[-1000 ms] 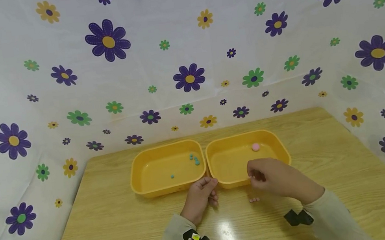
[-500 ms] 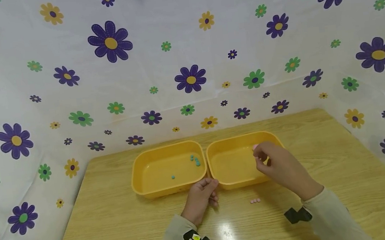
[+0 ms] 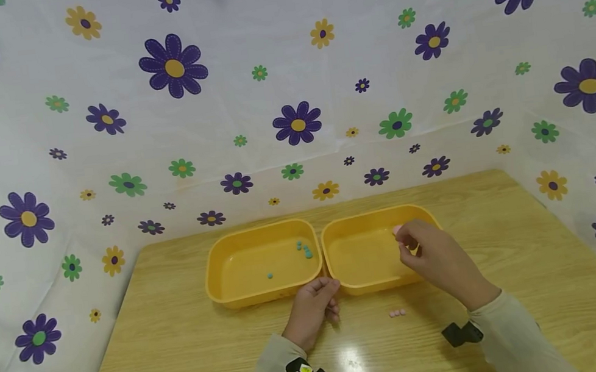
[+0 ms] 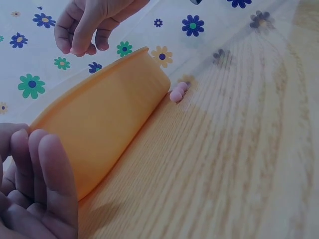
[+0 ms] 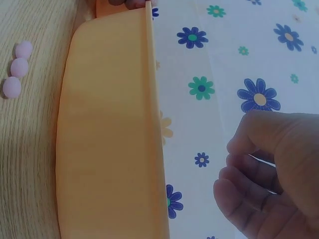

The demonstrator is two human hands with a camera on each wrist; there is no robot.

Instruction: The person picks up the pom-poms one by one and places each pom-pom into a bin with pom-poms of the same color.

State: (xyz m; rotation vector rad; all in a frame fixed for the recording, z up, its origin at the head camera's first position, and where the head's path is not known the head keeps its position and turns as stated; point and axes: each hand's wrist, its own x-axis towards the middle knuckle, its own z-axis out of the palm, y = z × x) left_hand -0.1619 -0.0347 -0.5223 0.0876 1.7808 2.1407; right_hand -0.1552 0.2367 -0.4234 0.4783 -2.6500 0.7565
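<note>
My left hand [image 3: 309, 310] pinches the near left corner of the right-hand yellow tray [image 3: 361, 255], thumb and finger at its rim. My right hand [image 3: 439, 262] hovers over the right part of that tray, well above the rim in the left wrist view. Its fingers curl in, and thumb and forefinger tips meet with nothing visible between them. A larger pink ball [image 3: 396, 230] inside the tray is partly hidden by these fingers. On the table in front of the tray, three small pink balls [image 5: 19, 67] lie in a row.
Another yellow tray [image 3: 245, 256] stands close on the left, with several small teal balls [image 3: 308, 254] inside, mostly along its right side. Both trays sit on a wooden table [image 3: 184, 352]. A white flower-printed cloth [image 3: 245, 112] surrounds the table at the back and sides.
My right hand has moved up and to the right, from the tray's near edge to over its inside, partly covering the larger pink ball. The left hand keeps its place at the corner.
</note>
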